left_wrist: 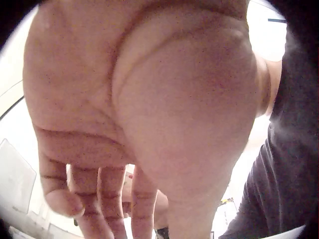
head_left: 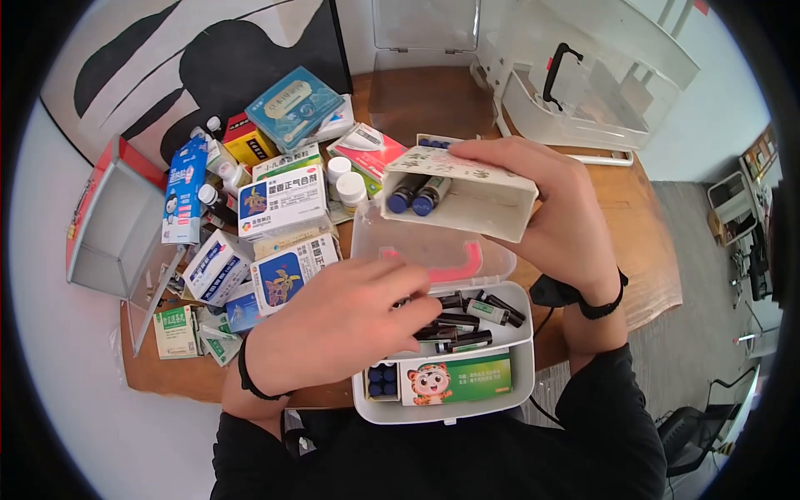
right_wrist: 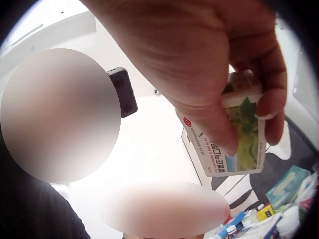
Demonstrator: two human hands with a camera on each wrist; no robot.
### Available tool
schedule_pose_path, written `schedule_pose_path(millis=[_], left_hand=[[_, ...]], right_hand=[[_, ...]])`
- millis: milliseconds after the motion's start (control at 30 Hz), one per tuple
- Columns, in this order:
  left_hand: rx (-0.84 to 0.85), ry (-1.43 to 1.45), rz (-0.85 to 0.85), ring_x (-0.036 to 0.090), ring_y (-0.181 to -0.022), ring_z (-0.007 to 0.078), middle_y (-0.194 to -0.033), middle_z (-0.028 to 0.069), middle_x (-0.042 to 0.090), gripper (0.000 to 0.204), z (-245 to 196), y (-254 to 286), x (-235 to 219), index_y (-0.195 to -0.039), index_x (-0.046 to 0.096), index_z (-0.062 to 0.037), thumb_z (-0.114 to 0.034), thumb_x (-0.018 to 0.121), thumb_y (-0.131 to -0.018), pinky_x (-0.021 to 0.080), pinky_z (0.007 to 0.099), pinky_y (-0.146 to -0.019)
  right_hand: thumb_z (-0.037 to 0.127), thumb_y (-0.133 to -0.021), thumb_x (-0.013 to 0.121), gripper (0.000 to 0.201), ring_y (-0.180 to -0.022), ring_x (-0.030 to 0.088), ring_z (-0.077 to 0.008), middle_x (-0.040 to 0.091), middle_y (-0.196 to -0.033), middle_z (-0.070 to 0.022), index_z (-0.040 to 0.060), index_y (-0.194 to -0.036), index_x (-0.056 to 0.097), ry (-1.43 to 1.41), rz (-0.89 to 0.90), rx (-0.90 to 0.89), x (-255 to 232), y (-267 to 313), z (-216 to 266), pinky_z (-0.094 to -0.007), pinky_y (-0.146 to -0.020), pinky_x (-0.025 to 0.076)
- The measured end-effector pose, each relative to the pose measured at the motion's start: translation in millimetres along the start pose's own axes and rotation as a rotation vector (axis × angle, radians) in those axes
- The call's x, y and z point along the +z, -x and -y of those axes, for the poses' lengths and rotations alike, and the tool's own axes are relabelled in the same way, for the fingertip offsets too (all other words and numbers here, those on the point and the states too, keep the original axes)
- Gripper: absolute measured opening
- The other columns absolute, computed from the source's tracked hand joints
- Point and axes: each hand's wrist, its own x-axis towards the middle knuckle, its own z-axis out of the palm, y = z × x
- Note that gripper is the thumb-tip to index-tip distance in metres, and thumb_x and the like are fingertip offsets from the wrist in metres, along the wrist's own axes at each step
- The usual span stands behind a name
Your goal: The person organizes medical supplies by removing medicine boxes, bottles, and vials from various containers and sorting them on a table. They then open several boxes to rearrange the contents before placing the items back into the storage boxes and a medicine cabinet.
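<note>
My right hand (head_left: 562,196) grips an open-ended medicine carton (head_left: 487,212), tilted above the white case (head_left: 527,367). Inside the carton lie two dark vials with blue caps (head_left: 423,202). The right wrist view shows the thumb across the carton's printed side (right_wrist: 244,144) and fingers on the opposite side. My left hand (head_left: 333,321) hovers over the case's upper tray, its fingers bent near several small dark vials (head_left: 454,321); I cannot tell whether it pinches one. Below that tray, the case holds a green tiger-printed box (head_left: 467,379) and blue-capped vials (head_left: 382,381).
Medicine boxes (head_left: 282,200) and white bottles (head_left: 352,189) crowd the table's left side. A clear-sided red-edged case (head_left: 112,221) stands open at far left. The white case's translucent lid (head_left: 375,242) is raised behind it. A large transparent bin (head_left: 583,100) sits at the back right.
</note>
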Motion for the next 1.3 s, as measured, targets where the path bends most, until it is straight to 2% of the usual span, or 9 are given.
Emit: schedule_pose_path(millis=[100, 167, 333, 533, 600, 700, 800, 1100, 1300], left_hand=[[0.099, -0.013, 0.063, 0.068, -0.089, 0.0264, -0.097, 0.0069, 0.061, 0.032, -0.5, -0.9, 20.3, -0.093, 0.068, -0.0059, -0.022, 0.089, -0.076, 0.057, 0.0398, -0.073], [0.06, -0.051, 0.092, 0.068, -0.089, 0.026, -0.097, 0.0066, 0.061, 0.032, -5.0, -1.0, 19.9, -0.092, 0.068, -0.0061, -0.023, 0.089, -0.076, 0.057, 0.0395, -0.073], [0.041, -0.183, 0.103, 0.068, -0.088, 0.0247, -0.098, 0.0058, 0.062, 0.031, -8.7, -0.5, 21.6, -0.093, 0.069, -0.0073, -0.024, 0.088, -0.076, 0.057, 0.0388, -0.072], [-0.049, 0.092, -0.014, 0.073, -0.084, 0.024, -0.1, 0.0034, 0.073, 0.027, -24.6, 10.1, -15.3, -0.1, 0.074, -0.0091, -0.021, 0.088, -0.08, 0.059, 0.0369, -0.069], [-0.056, 0.148, -0.093, 0.075, -0.082, 0.0239, -0.098, 0.0054, 0.076, 0.034, -31.5, 12.5, -27.1, -0.106, 0.079, -0.0086, -0.019, 0.091, -0.077, 0.059, 0.036, -0.067], [-0.109, 0.008, -0.605, 0.072, -0.079, 0.0243, -0.095, 0.0092, 0.073, 0.043, -38.5, 11.8, -26.1, -0.109, 0.083, -0.0055, -0.014, 0.096, -0.069, 0.056, 0.0336, -0.066], [-0.103, -0.19, -0.694, 0.071, -0.077, 0.0257, -0.095, 0.0097, 0.072, 0.042, -30.2, 4.7, -15.2, -0.109, 0.081, -0.0032, -0.011, 0.096, -0.071, 0.056, 0.0337, -0.064], [-0.039, -0.219, -0.636, 0.07, -0.074, 0.0254, -0.095, 0.0096, 0.071, 0.04, -18.1, 0.0, -9.0, -0.107, 0.078, -0.0022, -0.012, 0.096, -0.072, 0.054, 0.0349, -0.059], [0.042, -0.214, -0.662, 0.07, -0.073, 0.0259, -0.095, 0.0079, 0.072, 0.035, -20.9, 6.8, -15.2, -0.106, 0.078, -0.004, -0.012, 0.091, -0.075, 0.052, 0.0323, -0.058]], right_hand=[[-0.003, -0.079, 0.081, 0.049, -0.098, 0.074, -0.0358, 0.078, -0.116, -0.0157, 0.0029, -0.126, 0.075, -0.002, 0.011, -0.017, 1.0, 1.0, -1.0, -0.0383, -0.082, 0.06], [0.004, -0.081, 0.087, 0.052, -0.111, 0.076, -0.0292, 0.078, -0.124, -0.015, 0.0028, -0.132, 0.074, -0.009, 0.07, 0.05, -1.5, 1.3, 0.8, -0.0362, -0.097, 0.058], [0.005, -0.079, 0.088, 0.053, -0.108, 0.075, -0.0301, 0.078, -0.119, -0.0151, 0.0028, -0.13, 0.075, -0.017, 0.074, 0.056, -0.9, 1.3, 0.8, -0.0362, -0.095, 0.058], [0.006, -0.077, 0.089, 0.052, -0.104, 0.076, -0.0321, 0.078, -0.114, -0.015, 0.0035, -0.128, 0.076, -0.027, 0.055, 0.039, -0.2, 0.3, 4.2, -0.0364, -0.093, 0.058], [0.006, -0.078, 0.088, 0.052, -0.105, 0.075, -0.034, 0.078, -0.114, -0.0161, 0.0031, -0.128, 0.075, 0.003, 0.111, 0.043, -0.6, 0.8, 6.9, -0.0372, -0.092, 0.058], [0.004, -0.078, 0.088, 0.052, -0.107, 0.075, -0.0357, 0.078, -0.115, -0.0173, 0.0025, -0.128, 0.075, -0.06, 0.118, 0.014, 6.4, 2.2, 10.5, -0.0392, -0.093, 0.059], [0.003, -0.078, 0.088, 0.051, -0.108, 0.075, -0.0367, 0.077, -0.116, -0.018, 0.0022, -0.128, 0.075, -0.066, 0.178, -0.001, 11.0, 2.4, 10.9, -0.0409, -0.094, 0.059], [0.001, -0.08, 0.086, 0.052, -0.113, 0.074, -0.0361, 0.078, -0.122, -0.0154, 0.0027, -0.131, 0.075, -0.083, 0.226, 0.018, 12.9, 4.0, 12.9, -0.0409, -0.097, 0.059], [-0.009, -0.076, 0.079, 0.055, -0.103, 0.073, -0.0389, 0.075, -0.112, -0.0178, 0.0025, -0.129, 0.074, -0.124, 0.111, -0.043, 11.8, 2.3, 7.2, -0.04, -0.084, 0.06]])
